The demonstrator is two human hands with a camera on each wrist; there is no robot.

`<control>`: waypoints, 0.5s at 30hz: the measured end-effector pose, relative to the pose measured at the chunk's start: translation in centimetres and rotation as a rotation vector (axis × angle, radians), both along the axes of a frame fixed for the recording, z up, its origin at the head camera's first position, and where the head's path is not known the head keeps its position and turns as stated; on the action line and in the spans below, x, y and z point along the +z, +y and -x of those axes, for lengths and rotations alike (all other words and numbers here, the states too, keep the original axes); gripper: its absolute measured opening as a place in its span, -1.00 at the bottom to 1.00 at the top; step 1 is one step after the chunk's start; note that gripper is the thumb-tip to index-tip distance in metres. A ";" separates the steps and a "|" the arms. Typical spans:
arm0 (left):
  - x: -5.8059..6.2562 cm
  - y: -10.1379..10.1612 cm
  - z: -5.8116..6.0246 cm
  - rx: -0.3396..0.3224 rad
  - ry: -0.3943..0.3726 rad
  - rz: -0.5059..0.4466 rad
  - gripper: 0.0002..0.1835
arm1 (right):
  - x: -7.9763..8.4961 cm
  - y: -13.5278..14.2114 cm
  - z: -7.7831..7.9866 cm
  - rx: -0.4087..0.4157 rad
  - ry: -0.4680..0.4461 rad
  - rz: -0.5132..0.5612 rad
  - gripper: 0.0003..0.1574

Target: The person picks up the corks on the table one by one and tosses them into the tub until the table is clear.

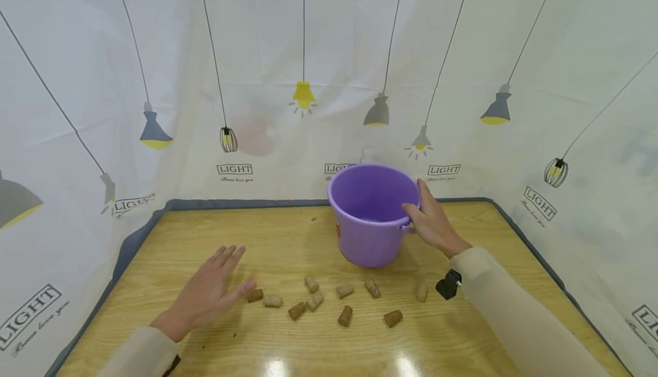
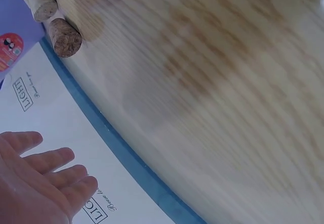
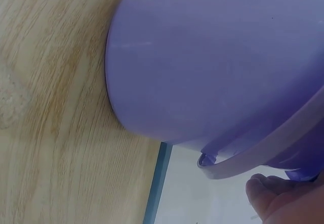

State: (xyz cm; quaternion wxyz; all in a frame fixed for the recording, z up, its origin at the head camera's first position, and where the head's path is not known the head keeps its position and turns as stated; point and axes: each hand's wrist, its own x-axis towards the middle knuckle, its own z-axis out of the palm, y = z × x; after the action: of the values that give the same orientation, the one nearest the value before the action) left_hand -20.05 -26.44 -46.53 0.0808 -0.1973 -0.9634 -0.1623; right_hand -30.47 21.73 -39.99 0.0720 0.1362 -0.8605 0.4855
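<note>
A purple bucket [image 1: 371,243] stands near the back of the wooden table, its visible inside bare. My right hand [image 1: 433,223] grips the bucket's rim on the right, thumb over the edge; in the right wrist view the bucket's handle [image 3: 273,145] hangs down along its side. My left hand [image 1: 205,291] is held over the table at the left with straight fingers and holds nothing. Its thumb tip is close to a dark brown cork [image 1: 254,295]. Several more corks, such as a pale one [image 1: 272,300] and a brown one [image 1: 345,316], lie scattered before the bucket.
The wooden table [image 1: 247,228] has a dark blue edging [image 1: 247,203] along its back and sides. White cloth [image 1: 329,34] printed with lamps hangs round it. A few dark specks lie at the front left. One pale cork [image 1: 422,291] lies apart, near the right wrist.
</note>
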 end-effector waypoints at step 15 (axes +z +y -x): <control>-0.5 0.8 -0.2 -0.023 0.003 0.027 -0.19 | -0.1 0.0 0.1 0.005 -0.040 0.013 -0.04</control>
State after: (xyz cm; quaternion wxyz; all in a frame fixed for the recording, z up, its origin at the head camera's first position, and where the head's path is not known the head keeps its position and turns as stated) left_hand -19.82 -25.60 -46.99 0.0775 -0.2099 -0.9631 -0.1498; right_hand -30.55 21.73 -40.10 0.0546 0.1283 -0.8583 0.4938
